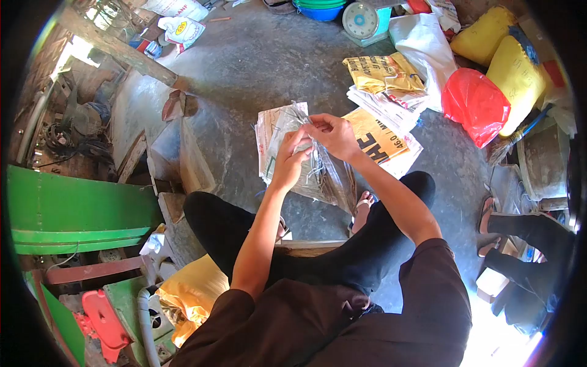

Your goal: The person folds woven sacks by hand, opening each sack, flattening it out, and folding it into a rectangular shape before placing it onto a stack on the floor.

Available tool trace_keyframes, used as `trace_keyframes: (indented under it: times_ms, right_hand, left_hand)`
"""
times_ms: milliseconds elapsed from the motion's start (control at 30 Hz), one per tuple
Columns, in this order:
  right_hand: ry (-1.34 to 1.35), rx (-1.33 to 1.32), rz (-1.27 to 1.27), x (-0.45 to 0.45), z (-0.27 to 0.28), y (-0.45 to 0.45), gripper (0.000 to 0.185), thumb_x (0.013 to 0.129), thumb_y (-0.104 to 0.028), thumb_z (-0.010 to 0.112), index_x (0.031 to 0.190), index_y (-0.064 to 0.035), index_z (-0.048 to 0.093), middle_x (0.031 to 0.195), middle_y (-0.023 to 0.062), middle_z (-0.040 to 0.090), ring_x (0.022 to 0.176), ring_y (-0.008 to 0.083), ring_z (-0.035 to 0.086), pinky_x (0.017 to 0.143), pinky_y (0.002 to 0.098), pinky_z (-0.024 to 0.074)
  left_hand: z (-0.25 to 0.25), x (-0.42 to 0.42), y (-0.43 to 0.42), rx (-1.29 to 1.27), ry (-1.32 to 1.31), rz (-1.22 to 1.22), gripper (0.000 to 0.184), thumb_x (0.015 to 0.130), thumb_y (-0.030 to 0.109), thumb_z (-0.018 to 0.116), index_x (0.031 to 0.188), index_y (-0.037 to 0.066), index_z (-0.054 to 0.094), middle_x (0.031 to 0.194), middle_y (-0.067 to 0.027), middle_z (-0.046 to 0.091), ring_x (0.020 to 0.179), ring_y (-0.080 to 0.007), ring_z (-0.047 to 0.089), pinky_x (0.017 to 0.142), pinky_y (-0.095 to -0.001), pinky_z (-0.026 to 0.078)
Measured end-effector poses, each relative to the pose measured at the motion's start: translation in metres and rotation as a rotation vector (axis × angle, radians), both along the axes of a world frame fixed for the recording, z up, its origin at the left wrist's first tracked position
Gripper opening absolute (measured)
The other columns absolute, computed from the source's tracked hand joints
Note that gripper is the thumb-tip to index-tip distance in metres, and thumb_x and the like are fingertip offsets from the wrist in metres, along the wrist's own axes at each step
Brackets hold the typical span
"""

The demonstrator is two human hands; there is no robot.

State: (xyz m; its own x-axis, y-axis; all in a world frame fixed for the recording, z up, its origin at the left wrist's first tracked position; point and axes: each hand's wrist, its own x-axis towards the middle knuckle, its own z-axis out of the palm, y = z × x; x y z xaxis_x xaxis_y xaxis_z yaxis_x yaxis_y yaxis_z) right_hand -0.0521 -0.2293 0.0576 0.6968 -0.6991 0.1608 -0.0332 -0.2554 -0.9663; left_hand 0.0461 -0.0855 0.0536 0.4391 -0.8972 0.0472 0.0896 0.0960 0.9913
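In front of me, a length of gathered see-through plastic hangs between my hands, its frayed top sticking up above them. Whether it is a bag, a sheet or strips, I cannot tell. My right hand pinches it near the top. Lower and to the left, my left hand has its fingers curled against the same plastic. Beneath both hands lies a stack of flattened white sacks on the floor, partly covered by the plastic. A yellow printed sack rests just right of my right hand.
Another sack pile lies farther right, beside a red plastic bag and full yellow sacks. A dial scale stands at the back. Green machinery is at left. Another person's legs are at right.
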Motion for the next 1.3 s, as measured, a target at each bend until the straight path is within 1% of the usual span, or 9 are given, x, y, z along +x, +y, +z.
trace_keyframes:
  times_ms: [200,300,400,500,667,767,1000,1200,1300]
  right_hand:
    - [-0.123,-0.564,-0.060,-0.014,0.031,-0.006,0.014,0.090,-0.005,0.061,0.104,-0.0028,0.065,0.096,0.0173,0.066,0.086,0.0386,0.066,0.074,0.0422,0.0539]
    - [-0.215,-0.600,-0.141,-0.031,0.046,-0.019,0.019,0.089,0.004,0.054,0.104,-0.0023,0.064,0.099,0.0177,0.067,0.090,0.0372,0.066,0.080,0.0420,0.0529]
    - [-0.248,-0.698,-0.200,-0.051,0.056,-0.035,0.026,0.087,0.011,0.047,0.107,-0.0012,0.059,0.098,0.0166,0.067,0.086,0.0318,0.067,0.079,0.0386,0.0524]
    - [-0.387,-0.647,-0.339,-0.061,0.061,-0.042,0.028,0.086,0.012,0.045,0.108,-0.0007,0.057,0.094,0.0140,0.066,0.081,0.0254,0.064,0.075,0.0335,0.0500]
    - [-0.272,-0.563,-0.576,-0.082,0.057,-0.068,0.021,0.088,0.005,0.050,0.105,-0.0032,0.059,0.085,0.0066,0.058,0.071,0.0134,0.049,0.066,0.0271,0.0407]
    - [-0.305,-0.680,-0.747,-0.092,0.048,-0.092,0.020,0.092,-0.001,0.051,0.111,-0.0036,0.057,0.077,0.0053,0.052,0.065,0.0147,0.045,0.062,0.0294,0.0400]
    - [-0.343,-0.588,-0.798,-0.095,0.040,-0.108,0.018,0.097,-0.011,0.053,0.114,-0.0029,0.055,0.091,0.0099,0.056,0.078,0.0188,0.052,0.076,0.0324,0.0434]
    - [-0.507,-0.590,-0.872,-0.096,0.033,-0.115,0.016,0.101,-0.014,0.048,0.110,-0.0016,0.051,0.098,0.0109,0.056,0.094,0.0185,0.053,0.088,0.0324,0.0431]
    - [-0.621,-0.615,-0.857,-0.101,0.047,-0.111,0.011,0.101,-0.013,0.047,0.106,-0.0028,0.045,0.096,0.0103,0.056,0.085,0.0192,0.058,0.083,0.0341,0.0471]
  left_hand:
    - [0.017,-0.013,0.019,-0.020,-0.187,-0.051,0.058,0.090,-0.006,0.051,0.146,0.007,0.043,0.139,-0.0109,0.051,0.124,-0.0227,0.055,0.104,-0.0367,0.045]
    - [0.011,0.014,0.045,-0.152,-0.899,0.265,0.052,0.085,0.000,0.060,0.136,0.004,0.051,0.133,-0.0152,0.054,0.119,-0.0293,0.057,0.101,-0.0413,0.044]
    - [0.029,0.032,0.067,0.001,-1.081,0.606,0.057,0.077,0.019,0.075,0.128,0.004,0.055,0.127,-0.0151,0.057,0.126,-0.0358,0.047,0.110,-0.0516,0.031]
    - [0.009,0.065,0.102,0.361,-1.326,0.306,0.061,0.075,0.030,0.080,0.126,0.006,0.056,0.126,-0.0145,0.057,0.128,-0.0362,0.045,0.111,-0.0572,0.027]
    - [-0.011,0.072,0.127,0.541,-1.242,-0.046,0.044,0.075,0.040,0.081,0.101,0.005,0.071,0.106,-0.0112,0.067,0.115,-0.0287,0.057,0.110,-0.0555,0.029]
    - [0.003,0.070,0.131,0.512,-1.145,-0.101,0.049,0.075,0.039,0.081,0.107,0.004,0.069,0.104,-0.0128,0.068,0.111,-0.0279,0.059,0.108,-0.0497,0.032]
    - [0.042,0.048,0.137,0.330,-1.205,-0.011,0.062,0.073,0.033,0.084,0.124,0.008,0.058,0.094,-0.0107,0.067,0.094,-0.0299,0.058,0.095,-0.0408,0.041]
    - [0.040,0.051,0.147,0.196,-1.408,-0.030,0.035,0.069,0.028,0.085,0.094,0.011,0.068,0.111,-0.0076,0.060,0.109,-0.0299,0.052,0.101,-0.0464,0.037]
    - [0.045,0.041,0.149,0.126,-1.375,0.056,0.026,0.068,0.025,0.085,0.081,0.010,0.068,0.122,-0.0071,0.053,0.119,-0.0311,0.047,0.105,-0.0498,0.033]
